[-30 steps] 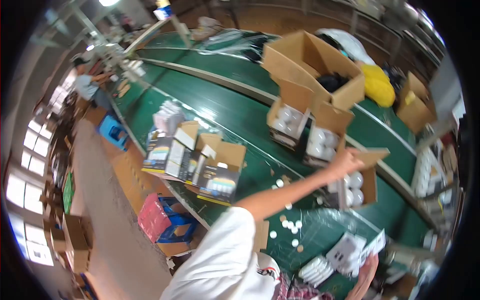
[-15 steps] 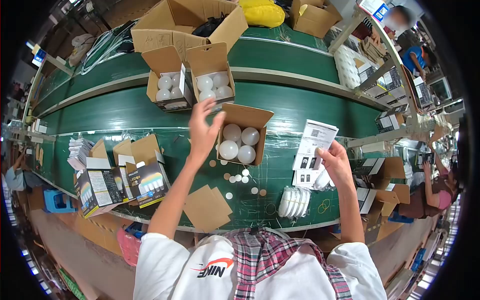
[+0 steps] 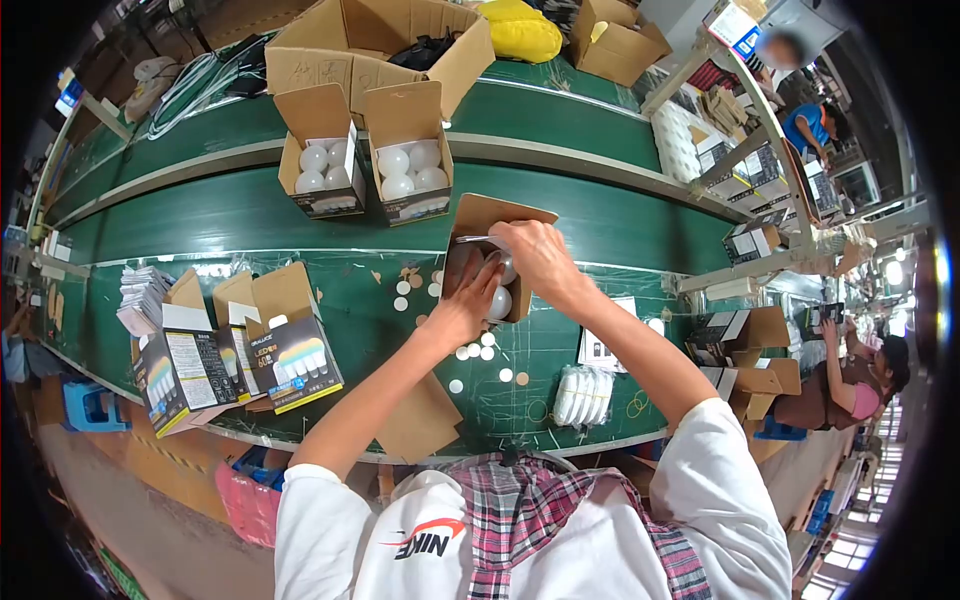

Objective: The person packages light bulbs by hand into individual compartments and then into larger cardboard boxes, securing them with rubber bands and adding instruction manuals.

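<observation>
In the head view, an open cardboard box (image 3: 520, 303) with white light bulbs (image 3: 501, 302) inside stands in front of me. My right hand (image 3: 540, 258) is over its far right side, closed on a folded paper leaflet (image 3: 482, 239) that shows edge-on along the box's back. My left hand (image 3: 471, 299) reaches into the box from the near left, fingers stretched over the bulbs; the bulbs under it are partly hidden. Right of the box lie printed leaflets (image 3: 597, 352), partly covered by my right forearm.
Two open boxes of bulbs (image 3: 410, 205) stand on the green conveyor (image 3: 560, 205). Printed boxes (image 3: 300, 365) and stacked leaflets (image 3: 143, 300) are at left. White discs (image 3: 456, 386), cardboard sheets (image 3: 425, 425) and a wrapped white bundle (image 3: 583, 397) lie nearby. A co-worker (image 3: 855, 375) is at far right.
My right hand has moved left from the leaflet pile to the box, carrying a leaflet. My left hand has come down from above the box's left side onto the bulbs.
</observation>
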`<state>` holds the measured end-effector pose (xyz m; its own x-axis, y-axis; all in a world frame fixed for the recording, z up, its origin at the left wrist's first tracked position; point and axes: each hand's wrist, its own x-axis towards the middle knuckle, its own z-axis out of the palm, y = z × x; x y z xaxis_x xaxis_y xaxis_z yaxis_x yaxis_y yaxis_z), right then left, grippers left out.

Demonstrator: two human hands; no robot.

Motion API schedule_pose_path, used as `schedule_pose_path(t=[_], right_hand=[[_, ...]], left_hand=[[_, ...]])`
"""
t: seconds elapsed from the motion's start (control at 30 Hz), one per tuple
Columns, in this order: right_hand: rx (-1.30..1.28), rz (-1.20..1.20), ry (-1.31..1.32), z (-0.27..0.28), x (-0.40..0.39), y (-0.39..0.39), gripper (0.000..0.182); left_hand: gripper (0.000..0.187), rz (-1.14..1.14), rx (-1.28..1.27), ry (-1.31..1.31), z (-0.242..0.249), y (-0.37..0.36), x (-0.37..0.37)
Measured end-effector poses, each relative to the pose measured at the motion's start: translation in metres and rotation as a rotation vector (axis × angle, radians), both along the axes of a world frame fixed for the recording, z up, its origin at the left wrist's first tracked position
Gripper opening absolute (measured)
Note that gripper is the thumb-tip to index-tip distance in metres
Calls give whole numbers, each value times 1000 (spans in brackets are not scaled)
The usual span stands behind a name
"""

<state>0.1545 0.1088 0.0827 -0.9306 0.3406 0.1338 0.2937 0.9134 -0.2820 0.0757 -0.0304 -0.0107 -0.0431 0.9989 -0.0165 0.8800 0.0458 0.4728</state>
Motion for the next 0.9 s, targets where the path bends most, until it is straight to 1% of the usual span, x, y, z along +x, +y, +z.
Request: schedule_pose_path(t=[0.1, 0.2, 0.23, 0.3, 0.33, 0.37, 0.43, 0.5, 0.53, 0.57, 0.67, 0.7, 0.73, 0.77, 0.8, 0.83, 0.87, 0.9], right_hand=[[40, -6, -52, -8, -6, -6, 10], [35, 20, -75, -42, -8, -3, 12], [86, 18, -100, -54, -11, -4, 13], [167, 13, -98, -69, -13, -11, 14], [208, 15, -92, -72, -15, -12, 14], [208, -15, -128, -75, -15, -12, 17], [297, 2, -59, -63, -12, -22, 18], [379, 31, 2, -46, -13, -25, 18], [381, 43, -38, -43, -14, -24, 18], [381, 47, -77, -41, -16, -22, 18], [361, 47, -239, -45, -24, -15, 17], [331, 41, -304, -47, -26, -15, 17], [301, 39, -367, -49, -29, -14, 16], [359, 78, -301, -71, -29, -9, 11], [311, 66, -322, -70, -33, -11, 10], [265, 51, -341, -69, -38, -12, 9], [219, 30, -361, -68, -40, -14, 8], [216, 41, -343, -64, -37, -15, 1]], left_hand=[[97, 19, 15, -7, -4, -2, -1], [90, 2, 74, 7, -11, -1, -2], [86, 7, 53, 25, -11, 0, -2], [84, 12, -25, 32, -9, 0, 1], [83, 18, -63, 40, -7, 0, 0], [82, 12, -22, 14, -7, 0, -2], [78, -9, 53, -43, -7, -4, -4], [78, 20, -16, -130, -6, -3, -3], [78, 33, -53, -177, -6, -3, -1], [81, 31, -33, -121, -8, -3, 0], [82, 12, 34, -47, -4, -5, -2], [79, 9, 79, -65, -5, -5, -2], [78, 10, 62, -35, -6, -3, -3], [78, 11, 43, -6, -9, -2, -2], [77, 8, 23, 23, -10, -2, -1], [65, -12, 21, 10, -8, -4, -3], [60, -15, 64, 45, -9, -7, -3], [55, -27, 111, 77, -10, -9, -1]])
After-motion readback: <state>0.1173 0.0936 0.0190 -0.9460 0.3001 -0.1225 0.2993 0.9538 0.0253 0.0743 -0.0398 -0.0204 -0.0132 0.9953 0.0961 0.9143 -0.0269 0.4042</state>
